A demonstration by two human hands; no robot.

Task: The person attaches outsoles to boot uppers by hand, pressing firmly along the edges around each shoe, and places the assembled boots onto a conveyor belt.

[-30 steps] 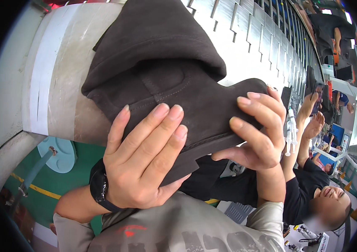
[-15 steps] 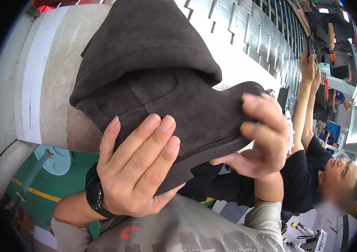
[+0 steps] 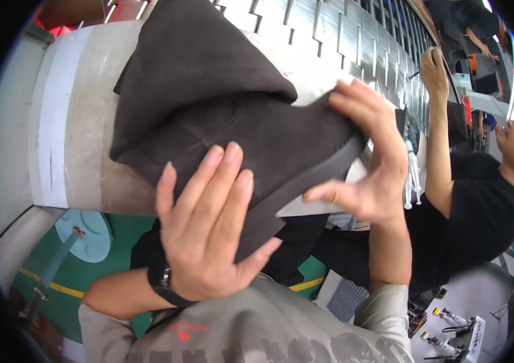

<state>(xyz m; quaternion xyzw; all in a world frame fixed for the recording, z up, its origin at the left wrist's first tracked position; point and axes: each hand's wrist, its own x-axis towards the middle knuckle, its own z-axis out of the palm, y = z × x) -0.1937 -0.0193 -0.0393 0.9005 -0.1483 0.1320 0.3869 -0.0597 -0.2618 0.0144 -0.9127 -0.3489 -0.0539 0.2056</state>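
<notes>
We've got our left hand (image 3: 208,233) laid flat, fingers spread open, against the underside of a dark brown suede-like fabric piece with stitched seams (image 3: 221,115) filling the upper middle of the frame. Our right hand (image 3: 369,166), right of centre, pinches its edge between thumb and fingers. Honestly, that pinch looks pretty light, so the cloth could slide off the pale grey curved work surface (image 3: 57,139) at left. Both wrists are cocked upward, forearms rising from the bottom edge.
</notes>
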